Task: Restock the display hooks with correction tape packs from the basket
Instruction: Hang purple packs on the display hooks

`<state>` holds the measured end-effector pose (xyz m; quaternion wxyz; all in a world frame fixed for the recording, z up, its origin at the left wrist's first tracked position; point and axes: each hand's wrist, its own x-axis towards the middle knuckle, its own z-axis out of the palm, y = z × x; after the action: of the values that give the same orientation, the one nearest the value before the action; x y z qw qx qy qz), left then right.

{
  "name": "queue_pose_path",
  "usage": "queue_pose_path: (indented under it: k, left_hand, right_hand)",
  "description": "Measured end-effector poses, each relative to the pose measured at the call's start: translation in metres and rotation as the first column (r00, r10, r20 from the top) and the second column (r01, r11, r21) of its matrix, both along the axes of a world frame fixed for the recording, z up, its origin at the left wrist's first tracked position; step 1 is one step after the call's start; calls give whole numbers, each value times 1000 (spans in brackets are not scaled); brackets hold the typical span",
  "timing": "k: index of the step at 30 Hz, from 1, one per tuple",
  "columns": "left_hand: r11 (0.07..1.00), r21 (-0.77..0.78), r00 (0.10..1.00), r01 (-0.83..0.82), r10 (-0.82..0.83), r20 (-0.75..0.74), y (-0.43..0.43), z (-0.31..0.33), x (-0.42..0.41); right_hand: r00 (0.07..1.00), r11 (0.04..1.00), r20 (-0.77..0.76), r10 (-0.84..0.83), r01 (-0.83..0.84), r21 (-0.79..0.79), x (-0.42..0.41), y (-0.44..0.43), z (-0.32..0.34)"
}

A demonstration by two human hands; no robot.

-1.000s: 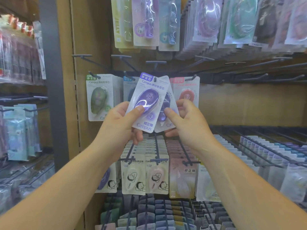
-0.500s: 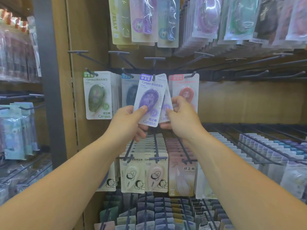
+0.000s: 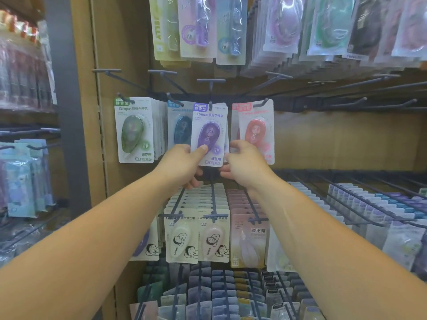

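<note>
Here: purple packs meeting the hook

Seemingly threaded on the tip of the centre hook (image 3: pixel 210 104): purple packs (image 3: pixel 209 135), pinched at the lower left corner by the left hand (image 3: pixel 184 162), thumb in front, and gripped along the lower right edge by the right hand (image 3: pixel 245 165), fingers curled behind. Liable to slide off the tip if released before being pushed back, or to tear at the punched hole if tugged sideways. Counted: two hands; four stocked hooks in this row, namely green packs (image 3: pixel 134 130), blue pack (image 3: pixel 180 129), purple, red packs (image 3: pixel 255 132); purple cards at least two, exact number hidden; no basket in view
</note>
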<state>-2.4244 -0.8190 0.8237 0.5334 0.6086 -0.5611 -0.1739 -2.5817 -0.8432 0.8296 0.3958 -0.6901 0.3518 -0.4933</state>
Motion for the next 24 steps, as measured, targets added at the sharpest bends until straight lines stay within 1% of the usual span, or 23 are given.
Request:
queue_pose_path:
  k: [3,5,7,10,12,15,18,21,24]
  left_hand:
    - [991,-45,981,-128,133,141,16,-3,4]
    - [973,-114,954,-198,219,207,36,-3,8]
    - [953,-212,918,-218,274,286,60,-4,10]
    - [941,-293,885,-168,275,375,99,-9,8]
    - [948,-301,869,-105,234,435,120,-18,4]
    - [955,-296,826,24,149,544,142,-39,-10]
    - [958,-251,818,138,32,575,152,-62,-37]
    - [963,-142,816,227,-109,568,156,-91,-73]
    - [929,-39,775,368,-284,565,164,-129,-118]
  right_hand:
    - [1000,1000,-9,-21,21,-3,-9,15,-2]
    - [998,998,-19,-55,54,-31,-18,30,-3]
    - [993,990,-50,-110,105,-90,-33,49,-4]
    - [949,943,-179,-259,208,-260,-65,78,-17]
    - [899,905,-256,-355,263,-334,-94,96,-32]
    - [781,879,-425,-457,324,-349,-140,126,-59]
    - [694,873,-529,-488,398,-284,-185,158,-93]
    - [613,863,-630,-476,464,-201,-230,192,-125]
    - [573,839,-676,-463,529,-127,-276,225,-153]
